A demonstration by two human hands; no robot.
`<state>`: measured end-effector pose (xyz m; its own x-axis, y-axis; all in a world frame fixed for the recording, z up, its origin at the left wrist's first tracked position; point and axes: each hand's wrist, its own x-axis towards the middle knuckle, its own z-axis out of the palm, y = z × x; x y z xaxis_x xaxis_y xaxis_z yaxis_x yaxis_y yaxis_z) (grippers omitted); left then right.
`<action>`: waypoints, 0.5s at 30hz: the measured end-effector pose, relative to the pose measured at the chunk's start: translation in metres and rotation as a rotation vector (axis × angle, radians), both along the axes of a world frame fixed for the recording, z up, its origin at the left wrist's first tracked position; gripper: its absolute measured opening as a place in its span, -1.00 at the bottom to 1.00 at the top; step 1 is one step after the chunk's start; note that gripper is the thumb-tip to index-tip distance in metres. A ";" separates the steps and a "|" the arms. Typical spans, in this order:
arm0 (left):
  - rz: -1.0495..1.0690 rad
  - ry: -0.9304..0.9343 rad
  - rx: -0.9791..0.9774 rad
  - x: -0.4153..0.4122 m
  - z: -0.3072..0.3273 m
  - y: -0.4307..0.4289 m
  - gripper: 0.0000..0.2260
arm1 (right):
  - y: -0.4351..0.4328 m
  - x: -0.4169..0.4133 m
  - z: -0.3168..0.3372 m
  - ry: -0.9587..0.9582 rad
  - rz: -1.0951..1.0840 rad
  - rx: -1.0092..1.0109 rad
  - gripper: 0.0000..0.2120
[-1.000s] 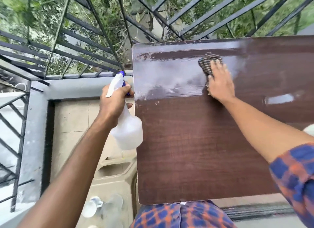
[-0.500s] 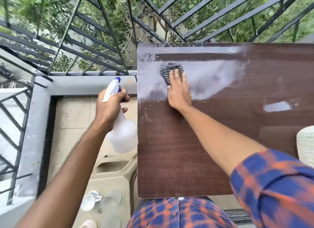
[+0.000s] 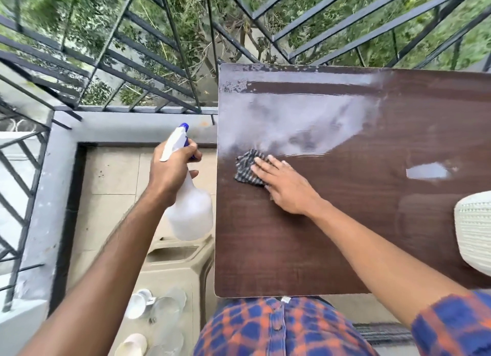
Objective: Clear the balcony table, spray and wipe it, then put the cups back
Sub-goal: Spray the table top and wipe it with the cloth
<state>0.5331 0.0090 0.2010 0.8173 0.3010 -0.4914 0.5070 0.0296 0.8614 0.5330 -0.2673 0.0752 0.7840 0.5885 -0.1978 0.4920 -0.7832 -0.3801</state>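
Wiping stage, judging by wet film (image 3: pixel 305 121) across far-left part of table (image 3: pixel 318 249).
Pressing checked cloth (image 3: pixel 245 167) onto table near left edge with right hand (image 3: pixel 288 189), palm down, fingers straight and slightly apart: likely for even pressure while dragging.
Gripping spray bottle (image 3: pixel 190 214) by neck in left hand (image 3: pixel 170 171), fingers curled round it, upright, just off table's left edge: probably kept ready for respraying, clear of wiped surface.
Cups (image 3: pixel 139 302) parked below table level, left of near-left corner, awaiting return.
Near half of table looks dry; more passes likely needed.
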 end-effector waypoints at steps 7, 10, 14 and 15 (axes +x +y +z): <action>-0.049 -0.010 0.026 -0.001 0.006 -0.009 -0.95 | -0.136 0.026 -0.001 -0.038 -0.752 -0.106 -0.41; -0.064 -0.017 0.032 -0.004 0.009 -0.013 -0.91 | -0.128 0.046 0.001 0.006 -1.036 -0.178 -0.38; -0.053 -0.015 0.016 -0.011 0.009 -0.017 -0.95 | -0.060 0.050 0.006 -0.004 -0.969 -0.159 -0.33; -0.051 -0.015 0.013 -0.012 0.010 -0.018 -0.97 | -0.040 0.046 0.005 -0.002 -0.884 -0.141 -0.31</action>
<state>0.5208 -0.0094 0.2106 0.8389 0.2645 -0.4758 0.4950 -0.0070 0.8689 0.5794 -0.3069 0.0804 0.9401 -0.2600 -0.2205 -0.3123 -0.9160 -0.2516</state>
